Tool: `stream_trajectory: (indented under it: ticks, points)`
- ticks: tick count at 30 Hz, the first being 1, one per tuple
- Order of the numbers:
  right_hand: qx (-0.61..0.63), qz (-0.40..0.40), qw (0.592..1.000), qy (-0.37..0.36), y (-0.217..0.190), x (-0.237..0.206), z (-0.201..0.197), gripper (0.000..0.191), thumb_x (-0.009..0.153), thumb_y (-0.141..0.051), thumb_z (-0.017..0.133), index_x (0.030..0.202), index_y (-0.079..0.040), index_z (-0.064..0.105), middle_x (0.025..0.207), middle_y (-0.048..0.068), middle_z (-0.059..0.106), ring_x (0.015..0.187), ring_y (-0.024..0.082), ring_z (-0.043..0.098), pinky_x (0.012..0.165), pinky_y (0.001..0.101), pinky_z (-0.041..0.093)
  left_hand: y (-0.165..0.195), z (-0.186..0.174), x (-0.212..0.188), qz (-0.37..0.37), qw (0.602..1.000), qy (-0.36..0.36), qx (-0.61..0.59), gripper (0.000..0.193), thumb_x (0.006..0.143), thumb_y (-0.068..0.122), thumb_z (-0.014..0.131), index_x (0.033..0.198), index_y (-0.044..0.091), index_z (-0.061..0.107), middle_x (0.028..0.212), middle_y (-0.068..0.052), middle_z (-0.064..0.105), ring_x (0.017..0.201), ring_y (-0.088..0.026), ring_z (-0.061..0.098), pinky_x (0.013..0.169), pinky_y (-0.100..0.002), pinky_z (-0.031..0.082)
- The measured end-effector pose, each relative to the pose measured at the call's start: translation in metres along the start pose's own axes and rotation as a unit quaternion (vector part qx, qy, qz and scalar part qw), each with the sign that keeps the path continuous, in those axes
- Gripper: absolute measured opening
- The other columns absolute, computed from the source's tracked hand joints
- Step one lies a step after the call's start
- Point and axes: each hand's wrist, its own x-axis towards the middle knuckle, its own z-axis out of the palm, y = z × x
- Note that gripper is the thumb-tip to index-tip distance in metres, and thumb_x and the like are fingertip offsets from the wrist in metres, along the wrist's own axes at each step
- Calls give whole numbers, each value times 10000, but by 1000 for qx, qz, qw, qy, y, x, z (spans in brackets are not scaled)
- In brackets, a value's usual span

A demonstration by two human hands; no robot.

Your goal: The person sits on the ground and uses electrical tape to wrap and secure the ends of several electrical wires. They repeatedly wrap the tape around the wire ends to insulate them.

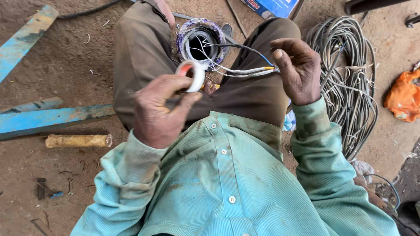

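A view looking straight down a person's own body, seated low on a dirt floor (65,65). Nearest is a creased, stained pale green button shirt (227,183). Beyond it, both hands are raised over the lap of brown trousers (140,48).

The left hand (157,111) pinches a small white roll of tape with a reddish inner edge (192,75) between thumb and fingers, its grip closed on the rim so the roll stands on edge with its open centre facing the camera. The right hand (299,70) is closed around a thin bundle of white, yellow, blue and black wire leads (245,70), thumb on top, holding them stretched roughly level toward the roll, apparently so the tape can meet them. The tape roll sits just left of the wire ends, near but not clearly touching.

The leads run farther off into a round motor winding with a dark hollow centre and pale bluish wrapping (202,41), resting between the knees.

To the left on the floor lie a short yellowish wooden handle (78,140) and painted blue metal bars (52,118). To the right lies a large loose coil of grey cable (350,83), and beyond it a crumpled orange cloth (404,96). At the far top edge sits a blue cardboard box (273,6).
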Motion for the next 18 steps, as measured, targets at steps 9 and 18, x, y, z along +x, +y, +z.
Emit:
stream_trajectory:
  ticks: [9, 18]
  points:
    - [-266, -51, 962, 27, 53, -24, 1, 135, 1016, -131, 724, 1068, -6, 732, 1062, 193, 648, 976, 347, 652, 870, 422, 517, -35, -4, -13, -75, 997, 14, -1, 243, 909, 13, 810, 1131, -30, 718, 1053, -121, 740, 912, -152, 736, 791, -272, 609]
    - [-185, -3, 983, 5, 23, 4, 23, 129, 1073, -123, 661, 992, -23, 655, 811, 119, 664, 739, 292, 673, 681, 389, 506, -43, 2, -10, -107, 994, 18, -28, 213, 913, 30, 796, 1104, -30, 723, 1047, -113, 743, 912, -144, 748, 785, -264, 631]
